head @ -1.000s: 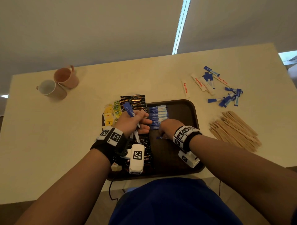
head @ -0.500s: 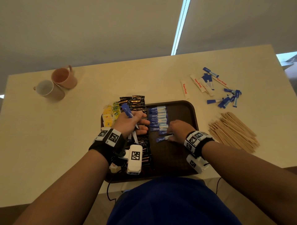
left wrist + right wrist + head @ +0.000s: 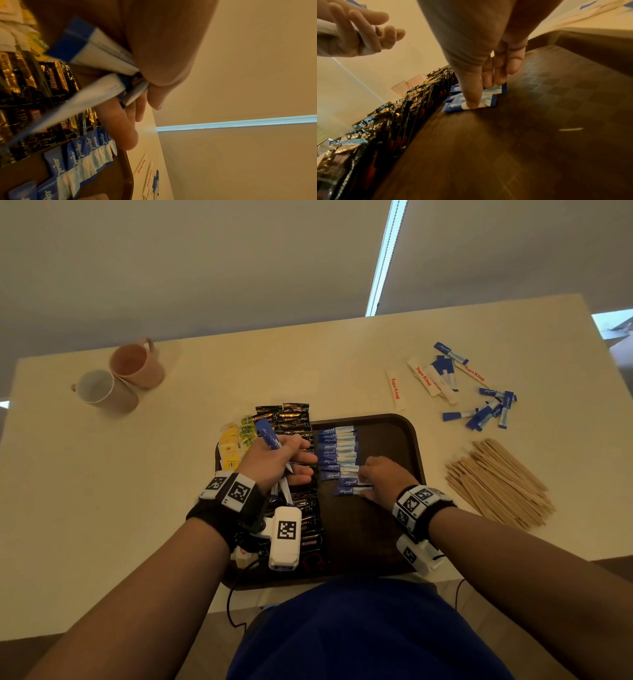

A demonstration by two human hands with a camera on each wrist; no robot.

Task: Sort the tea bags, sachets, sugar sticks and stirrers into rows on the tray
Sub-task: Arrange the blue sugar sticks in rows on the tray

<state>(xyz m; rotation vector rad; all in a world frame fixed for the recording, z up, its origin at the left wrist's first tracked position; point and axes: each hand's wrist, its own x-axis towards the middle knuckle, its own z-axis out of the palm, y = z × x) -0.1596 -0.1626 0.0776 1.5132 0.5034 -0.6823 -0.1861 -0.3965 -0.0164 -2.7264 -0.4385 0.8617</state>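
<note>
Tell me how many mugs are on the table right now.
2, both at the table's far left corner, off the tray: a pink mug farther back, and a white mug just in front and left of it. They seem to touch. None looks hidden.

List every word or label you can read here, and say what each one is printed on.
"equal": blue sachets in a row on the tray.
"KOPIKO": black coffee sachets beside that row.
"Tapa King": white sugar sticks on the table.
Green tea bag: print too blurred to read.
Yellow tea bags: too small.
Wrist markers: coded squares, no words.
</note>
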